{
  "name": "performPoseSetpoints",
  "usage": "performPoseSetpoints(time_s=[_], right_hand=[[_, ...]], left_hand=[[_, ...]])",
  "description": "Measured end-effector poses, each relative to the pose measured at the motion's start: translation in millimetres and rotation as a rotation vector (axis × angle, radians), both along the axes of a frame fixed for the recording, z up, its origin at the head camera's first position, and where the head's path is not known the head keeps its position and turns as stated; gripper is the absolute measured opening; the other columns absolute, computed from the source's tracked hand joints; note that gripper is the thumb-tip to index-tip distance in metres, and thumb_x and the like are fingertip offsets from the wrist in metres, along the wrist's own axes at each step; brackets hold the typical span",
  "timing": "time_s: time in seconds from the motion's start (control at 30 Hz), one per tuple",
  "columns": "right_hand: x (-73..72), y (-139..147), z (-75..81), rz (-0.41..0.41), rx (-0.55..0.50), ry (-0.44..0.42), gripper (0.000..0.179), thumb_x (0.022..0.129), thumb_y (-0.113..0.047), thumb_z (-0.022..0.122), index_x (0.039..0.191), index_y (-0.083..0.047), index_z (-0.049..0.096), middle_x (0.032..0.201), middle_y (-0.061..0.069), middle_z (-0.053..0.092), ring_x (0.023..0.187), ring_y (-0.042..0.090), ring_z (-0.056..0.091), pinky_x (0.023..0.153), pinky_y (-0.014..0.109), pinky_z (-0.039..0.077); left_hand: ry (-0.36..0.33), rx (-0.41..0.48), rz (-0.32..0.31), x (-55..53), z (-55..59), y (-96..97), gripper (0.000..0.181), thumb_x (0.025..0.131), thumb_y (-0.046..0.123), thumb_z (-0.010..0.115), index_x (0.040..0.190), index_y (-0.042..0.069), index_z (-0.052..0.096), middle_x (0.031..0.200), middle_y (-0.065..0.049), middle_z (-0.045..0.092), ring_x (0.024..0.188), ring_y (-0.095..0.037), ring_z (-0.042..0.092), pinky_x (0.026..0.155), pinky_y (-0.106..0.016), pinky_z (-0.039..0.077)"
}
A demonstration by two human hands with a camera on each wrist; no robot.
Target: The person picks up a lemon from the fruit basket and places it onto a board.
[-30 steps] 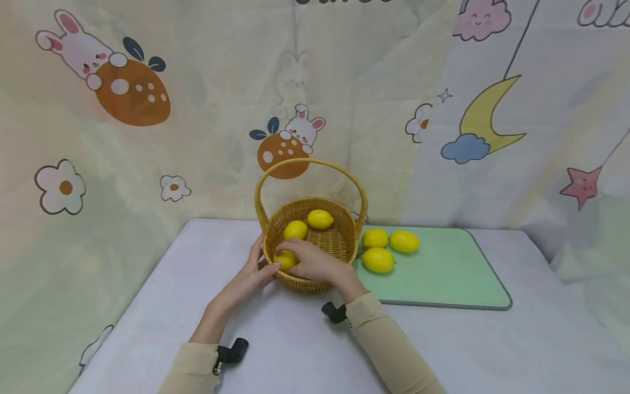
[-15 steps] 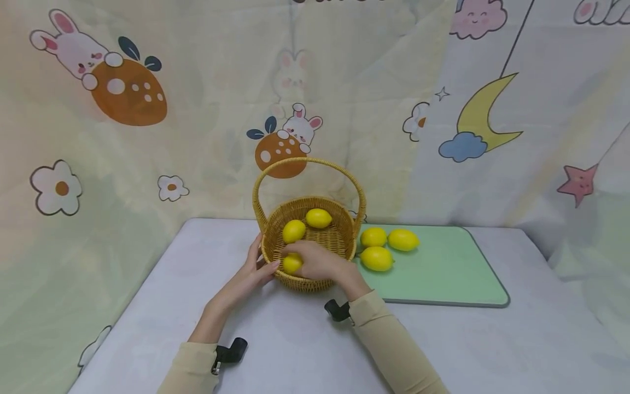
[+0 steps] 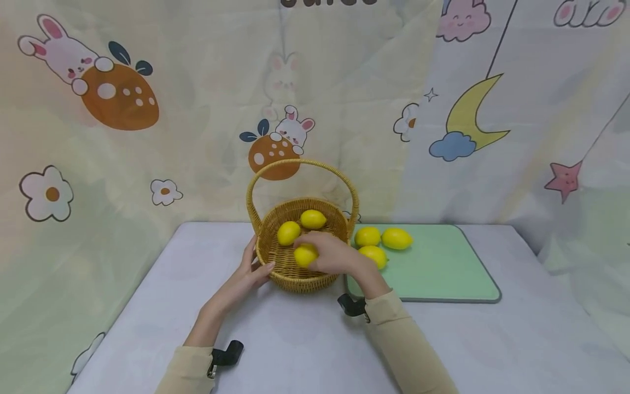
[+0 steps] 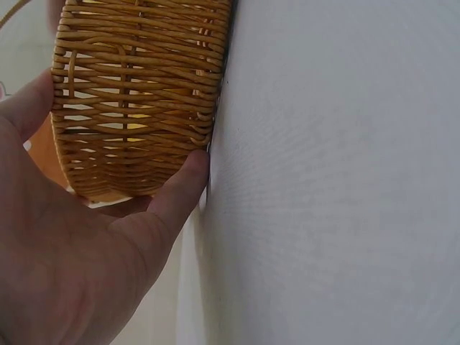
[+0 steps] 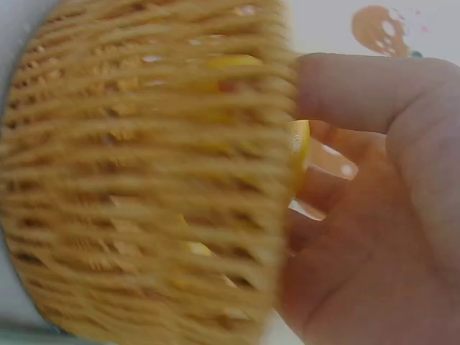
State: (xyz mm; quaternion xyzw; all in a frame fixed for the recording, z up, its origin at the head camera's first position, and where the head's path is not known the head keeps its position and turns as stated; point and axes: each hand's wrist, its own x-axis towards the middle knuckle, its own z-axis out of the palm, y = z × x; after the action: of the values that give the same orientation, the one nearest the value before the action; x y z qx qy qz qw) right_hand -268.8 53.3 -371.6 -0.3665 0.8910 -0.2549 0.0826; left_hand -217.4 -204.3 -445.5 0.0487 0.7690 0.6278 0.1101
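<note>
- The right hand (image 3: 334,254) has its thumb and fingers round a bright yellow lemon (image 3: 305,255), in the mouth of the basket; I can't tell if the lemon touches the bottom.
- The left hand (image 3: 251,271) holds the side of the round brown woven basket (image 3: 300,285), thumb up at the rim and a finger down low, spread wide apart.
- The basket stands on the white table (image 3: 295,339), its tall handle up.
- Two more yellow lemons (image 3: 288,233) lie inside, near the back.
- Three other yellow lemons (image 3: 396,238) sit close together on the flat pale green board (image 3: 448,273), just beside the basket.
</note>
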Motion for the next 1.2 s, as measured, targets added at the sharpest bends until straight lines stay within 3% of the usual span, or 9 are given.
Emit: performPoseSetpoints(time_s=[0.3, 0.57, 0.83, 1.07, 1.2], right_hand=[[9.6, 26, 15.8, -0.094, -0.055, 0.006, 0.055, 0.081, -0.001, 0.067, 0.131, -0.024, 0.062, 0.136, -0.005, 0.059, 0.121, 0.015, 0.053, 0.101, 0.039, 0.050], [12.9, 58, 26.0, -0.160, -0.091, 0.026, 0.053, 0.080, -0.006, 0.072, 0.129, -0.024, 0.062, 0.133, -0.006, 0.060, 0.117, 0.019, 0.054, 0.100, 0.043, 0.048], [15.1, 97, 41.7, -0.168, -0.173, -0.065, 0.052, 0.078, 0.000, 0.068, 0.128, -0.017, 0.064, 0.125, -0.002, 0.063, 0.106, 0.023, 0.055, 0.088, 0.038, 0.049], [11.1, 131, 38.3, -0.294, -0.136, -0.079, 0.061, 0.079, 0.001, 0.067, 0.138, -0.015, 0.057, 0.139, 0.006, 0.058, 0.114, 0.027, 0.054, 0.098, 0.045, 0.049], [5.4, 148, 29.5, -0.329, -0.107, -0.057, 0.059, 0.078, 0.004, 0.065, 0.135, -0.009, 0.058, 0.137, 0.012, 0.059, 0.111, 0.029, 0.054, 0.096, 0.044, 0.048]], left_hand=[[0.017, -0.035, 0.003, -0.2, -0.7, -1.7, 0.090, 0.099, 0.042, 0.059, 0.152, 0.052, -0.012, 0.167, -0.006, -0.010, 0.155, -0.037, 0.009, 0.113, -0.046, 0.042], [0.018, -0.025, -0.012, -1.1, -1.8, -0.3, 0.089, 0.099, 0.041, 0.059, 0.152, 0.052, -0.012, 0.167, -0.006, -0.011, 0.155, -0.038, 0.009, 0.113, -0.045, 0.042], [0.019, -0.030, -0.010, -1.8, -1.5, 0.3, 0.090, 0.099, 0.041, 0.059, 0.152, 0.052, -0.012, 0.167, -0.008, -0.012, 0.154, -0.039, 0.008, 0.114, -0.047, 0.041], [0.012, -0.035, -0.011, -0.6, -0.2, 0.5, 0.090, 0.099, 0.041, 0.058, 0.152, 0.051, -0.014, 0.167, -0.008, -0.012, 0.154, -0.039, 0.007, 0.114, -0.048, 0.041], [0.014, -0.040, -0.016, -0.7, -0.2, 0.0, 0.090, 0.099, 0.041, 0.058, 0.152, 0.052, -0.014, 0.167, -0.008, -0.012, 0.154, -0.040, 0.006, 0.114, -0.048, 0.041]])
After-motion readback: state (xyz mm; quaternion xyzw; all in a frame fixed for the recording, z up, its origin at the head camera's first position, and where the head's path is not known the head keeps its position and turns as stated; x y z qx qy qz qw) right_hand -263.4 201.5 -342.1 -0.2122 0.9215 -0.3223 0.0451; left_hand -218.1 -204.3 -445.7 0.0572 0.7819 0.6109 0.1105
